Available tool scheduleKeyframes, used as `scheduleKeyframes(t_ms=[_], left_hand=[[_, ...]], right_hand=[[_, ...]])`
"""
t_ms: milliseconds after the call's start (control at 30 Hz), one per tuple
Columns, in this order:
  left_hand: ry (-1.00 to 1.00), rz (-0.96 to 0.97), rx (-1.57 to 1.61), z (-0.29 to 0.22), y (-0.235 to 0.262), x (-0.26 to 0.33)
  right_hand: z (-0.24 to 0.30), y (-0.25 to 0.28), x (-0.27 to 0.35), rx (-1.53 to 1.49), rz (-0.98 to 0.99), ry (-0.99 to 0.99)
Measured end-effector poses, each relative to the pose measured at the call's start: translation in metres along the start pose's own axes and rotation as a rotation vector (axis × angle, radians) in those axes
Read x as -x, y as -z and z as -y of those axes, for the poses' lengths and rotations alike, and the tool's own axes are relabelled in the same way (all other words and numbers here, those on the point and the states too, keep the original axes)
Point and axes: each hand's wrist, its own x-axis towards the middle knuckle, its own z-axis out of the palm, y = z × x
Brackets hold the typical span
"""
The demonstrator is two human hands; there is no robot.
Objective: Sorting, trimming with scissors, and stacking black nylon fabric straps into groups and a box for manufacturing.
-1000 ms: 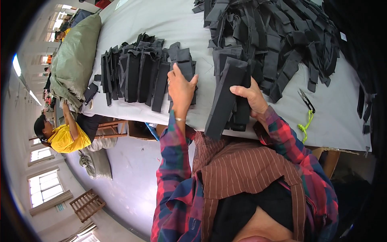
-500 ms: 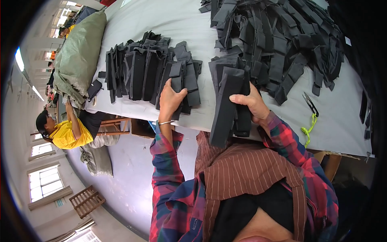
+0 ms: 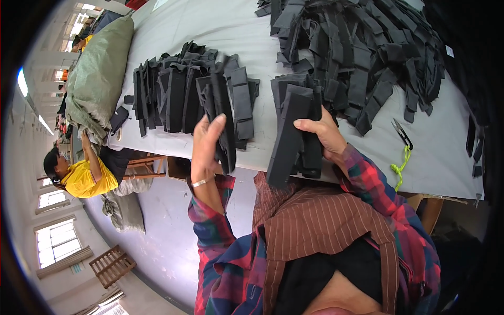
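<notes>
My left hand (image 3: 207, 144) is closed around a bundle of dark grey fabric strips (image 3: 224, 123), thumb on top, held near the table's front edge. Left of it, a row of similar bundles (image 3: 176, 100) stands packed together; one more flat bundle (image 3: 242, 102) lies just to its right. My right hand (image 3: 326, 134) grips a thicker stack of dark fabric strips (image 3: 290, 131), whose lower end hangs over the table edge. The fingers of that hand are partly hidden behind the stack.
A big tangled heap of dark strips (image 3: 352, 68) covers the far right of the white table (image 3: 252, 31). Thread snips (image 3: 403, 134) with a yellow-green cord (image 3: 401, 169) lie at right. At left are a large green sack (image 3: 100, 73) and a person in yellow (image 3: 90, 177).
My left hand has closed on a bundle, lifted it off the row's right end and tilted it toward me. My right hand keeps its stack in nearly the same place.
</notes>
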Motion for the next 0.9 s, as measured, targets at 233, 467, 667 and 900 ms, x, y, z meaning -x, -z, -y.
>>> scheduleKeyframes(t_ms=[233,467,667,900], left_hand=[[-0.419,-0.105,-0.933,0.059,-0.079,0.026],[-0.279,0.018,-0.742,0.057,-0.069,0.011],[-0.251,-0.104,-1.147,0.046,-0.1,0.032],[-0.502,0.193,-0.816,0.0,-0.131,0.051]], right_hand=[[-0.016,-0.016,-0.007,0.096,-0.057,0.136],[-0.001,-0.014,0.0,-0.07,0.176,0.072],[0.005,-0.023,0.006,0.255,0.107,0.387],[0.045,0.001,0.018,0.26,-0.004,0.732]])
